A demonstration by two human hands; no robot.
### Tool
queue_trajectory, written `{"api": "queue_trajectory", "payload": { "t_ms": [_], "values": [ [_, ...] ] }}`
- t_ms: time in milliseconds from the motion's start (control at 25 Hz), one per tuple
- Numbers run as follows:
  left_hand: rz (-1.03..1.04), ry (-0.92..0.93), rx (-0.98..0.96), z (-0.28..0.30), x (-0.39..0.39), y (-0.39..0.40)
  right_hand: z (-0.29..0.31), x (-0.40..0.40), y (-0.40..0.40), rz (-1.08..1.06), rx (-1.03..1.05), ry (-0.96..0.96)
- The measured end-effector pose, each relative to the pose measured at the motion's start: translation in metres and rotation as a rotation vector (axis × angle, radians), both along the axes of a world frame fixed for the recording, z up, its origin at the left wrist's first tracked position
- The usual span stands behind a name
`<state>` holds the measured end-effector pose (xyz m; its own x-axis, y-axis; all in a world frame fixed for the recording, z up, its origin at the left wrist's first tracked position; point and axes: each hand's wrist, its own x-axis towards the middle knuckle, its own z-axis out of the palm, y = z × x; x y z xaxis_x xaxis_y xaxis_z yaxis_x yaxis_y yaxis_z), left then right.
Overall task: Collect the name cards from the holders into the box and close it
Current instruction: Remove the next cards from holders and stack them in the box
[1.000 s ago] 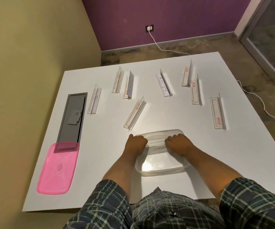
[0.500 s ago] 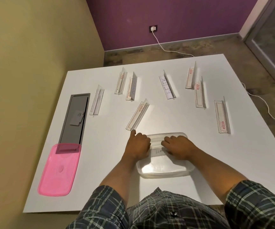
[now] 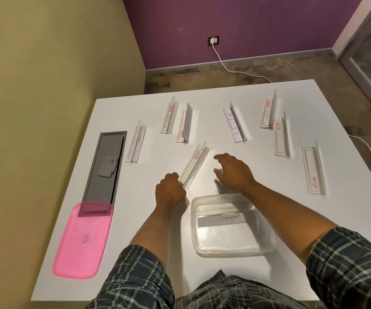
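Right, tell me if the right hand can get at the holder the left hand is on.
Probably yes. The right hand hovers open just right of the slanted holder, with only bare table between them. The left hand holds just the holder's near end, leaving its far part free.

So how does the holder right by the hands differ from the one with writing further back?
The near holder lies slanted, its end gripped by the left hand; the far holder stands untouched. The far holder shows a card with large handwritten letters; the near holder shows no legible writing, only a red label. Both are clear plastic strips on the white table.
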<state>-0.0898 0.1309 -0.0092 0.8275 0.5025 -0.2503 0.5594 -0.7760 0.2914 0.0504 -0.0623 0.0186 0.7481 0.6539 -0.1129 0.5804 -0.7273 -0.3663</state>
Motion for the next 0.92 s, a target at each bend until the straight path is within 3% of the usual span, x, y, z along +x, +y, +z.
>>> {"api": "queue_trajectory", "payload": {
  "t_ms": [120, 320, 560, 720, 920],
  "values": [
    [0.085, 0.005, -0.191, -0.01, 0.006, 0.008, -0.004, 0.016, 0.026, 0.074, -0.162, 0.176],
    [0.095, 0.029, -0.309, -0.027, 0.017, 0.016, -0.02, 0.021, 0.063, 0.312, -0.387, 0.184],
    [0.159, -0.072, -0.34, -0.04, 0.029, 0.016, -0.034, 0.018, 0.079, 0.31, -0.391, 0.223],
    [0.351, -0.125, -0.39, -0.033, 0.037, 0.014, -0.03, 0.02, 0.075, 0.331, -0.39, 0.197],
    [0.511, -0.293, -0.587, -0.004, 0.037, 0.016, -0.03, 0.035, 0.055, 0.283, -0.414, 0.064]
  ]
}}
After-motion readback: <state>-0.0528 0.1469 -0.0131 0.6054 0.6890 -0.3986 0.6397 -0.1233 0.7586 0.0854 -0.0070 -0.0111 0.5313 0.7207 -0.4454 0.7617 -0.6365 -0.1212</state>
